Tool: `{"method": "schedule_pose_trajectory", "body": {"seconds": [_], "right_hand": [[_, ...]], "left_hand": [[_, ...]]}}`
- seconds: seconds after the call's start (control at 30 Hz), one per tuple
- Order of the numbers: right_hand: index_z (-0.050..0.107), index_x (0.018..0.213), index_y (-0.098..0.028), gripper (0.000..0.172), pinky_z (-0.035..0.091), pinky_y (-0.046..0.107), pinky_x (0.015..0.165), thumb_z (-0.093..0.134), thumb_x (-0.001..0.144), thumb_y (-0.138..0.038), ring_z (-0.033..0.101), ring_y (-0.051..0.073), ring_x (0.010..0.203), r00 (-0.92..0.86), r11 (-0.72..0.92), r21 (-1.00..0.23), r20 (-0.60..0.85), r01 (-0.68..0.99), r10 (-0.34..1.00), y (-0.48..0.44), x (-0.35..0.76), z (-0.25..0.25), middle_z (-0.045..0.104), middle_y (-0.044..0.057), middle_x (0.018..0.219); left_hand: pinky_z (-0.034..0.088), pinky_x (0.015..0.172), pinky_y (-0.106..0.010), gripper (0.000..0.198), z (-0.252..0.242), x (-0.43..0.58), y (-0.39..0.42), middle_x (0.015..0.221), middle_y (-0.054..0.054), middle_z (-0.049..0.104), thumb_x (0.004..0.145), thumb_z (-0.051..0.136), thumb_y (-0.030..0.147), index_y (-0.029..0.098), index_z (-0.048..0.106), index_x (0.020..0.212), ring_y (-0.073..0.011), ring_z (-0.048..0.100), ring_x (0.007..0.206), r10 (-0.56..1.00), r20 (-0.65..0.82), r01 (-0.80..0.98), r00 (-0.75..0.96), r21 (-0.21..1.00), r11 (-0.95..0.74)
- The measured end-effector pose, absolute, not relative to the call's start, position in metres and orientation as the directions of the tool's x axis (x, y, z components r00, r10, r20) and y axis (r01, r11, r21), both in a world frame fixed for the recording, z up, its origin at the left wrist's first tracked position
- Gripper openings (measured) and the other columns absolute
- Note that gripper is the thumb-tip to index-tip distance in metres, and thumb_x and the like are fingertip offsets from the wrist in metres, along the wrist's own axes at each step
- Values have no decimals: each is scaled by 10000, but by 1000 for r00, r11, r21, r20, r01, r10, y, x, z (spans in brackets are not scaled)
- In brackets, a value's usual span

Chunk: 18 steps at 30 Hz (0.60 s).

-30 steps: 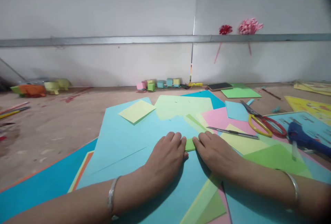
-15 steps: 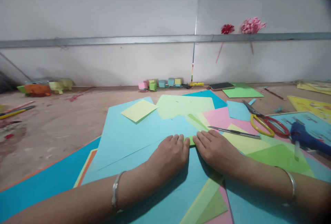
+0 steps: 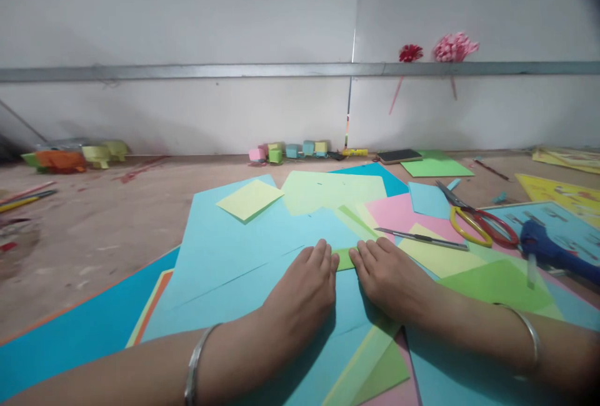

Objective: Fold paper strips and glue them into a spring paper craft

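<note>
A narrow green paper strip (image 3: pixel 345 259) lies on a large light blue sheet (image 3: pixel 225 243), its middle showing between my hands. My left hand (image 3: pixel 307 278) presses on its left end, fingers together and pointing away from me. On the right end rests my right hand (image 3: pixel 391 278), fingers also close together. The parts of the strip under the fingers are hidden. A pale yellow square (image 3: pixel 250 200) lies beyond my left hand, and a craft knife (image 3: pixel 422 239) lies just past my right hand.
Scissors (image 3: pixel 482 225) and a blue glue gun (image 3: pixel 553 253) lie at the right. Small paper blocks (image 3: pixel 291 151) and a phone (image 3: pixel 398 156) sit along the wall. Pencils (image 3: pixel 25 200) lie far left. Green and pink sheets overlap near my right arm.
My left hand has slid slightly left and turned more upright, so more of the green strip shows between the hands. My right hand stays nearly in place. The view has shifted slightly.
</note>
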State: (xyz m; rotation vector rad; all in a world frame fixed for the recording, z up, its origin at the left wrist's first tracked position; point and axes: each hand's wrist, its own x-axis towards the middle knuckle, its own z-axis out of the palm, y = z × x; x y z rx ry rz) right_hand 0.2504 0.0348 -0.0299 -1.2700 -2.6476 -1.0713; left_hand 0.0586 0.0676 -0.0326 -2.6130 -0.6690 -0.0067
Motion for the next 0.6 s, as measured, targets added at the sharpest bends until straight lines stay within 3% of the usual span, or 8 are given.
{"method": "schedule_pose_trajectory", "body": {"seconds": [0.07, 0.23, 0.33, 0.43, 0.6], "right_hand": [[669, 1040, -13, 272, 379, 400, 690, 468, 856, -5, 627, 260, 747, -674, 433, 587, 283, 684, 682, 34, 250, -29, 714, 200, 886], [634, 1109, 21, 325, 330, 390, 651, 475, 828, -10, 605, 267, 721, -671, 430, 606, 245, 669, 700, 32, 250, -30, 706, 217, 912], [637, 1093, 16, 317, 311, 385, 643, 473, 823, -6, 589, 259, 705, -662, 429, 597, 242, 678, 709, 31, 251, -31, 702, 210, 895], [638, 1062, 1, 289, 294, 379, 642, 455, 838, -13, 570, 248, 711, -656, 433, 566, 276, 701, 702, 32, 251, -31, 690, 204, 894], [591, 1143, -142, 257, 242, 345, 606, 434, 943, -108, 498, 205, 666, -559, 458, 364, 251, 811, 790, 44, 248, -19, 610, 62, 765]], "left_hand": [[467, 959, -457, 394, -33, 60, 63, 1252, -197, 612, 836, 398, 6, 53, 603, 1169, -290, 551, 1156, 490, 120, 494, 863, -401, -772], [510, 716, -395, 272, -15, 66, 59, 853, -119, 640, 789, 408, -7, 107, 640, 871, -220, 560, 741, 556, -7, 513, 831, -376, -772], [497, 671, -375, 222, -8, 68, 59, 838, -106, 623, 840, 435, 54, 110, 636, 917, -218, 546, 722, 566, 20, 533, 824, -368, -762], [473, 631, -366, 222, -9, 68, 61, 851, -109, 609, 930, 479, 246, 96, 640, 958, -234, 541, 732, 581, 56, 563, 812, -335, -755], [439, 614, -379, 404, -8, 70, 65, 784, -103, 590, 907, 554, 471, 81, 660, 895, -250, 520, 712, 583, 49, 575, 811, -250, -779]]}}
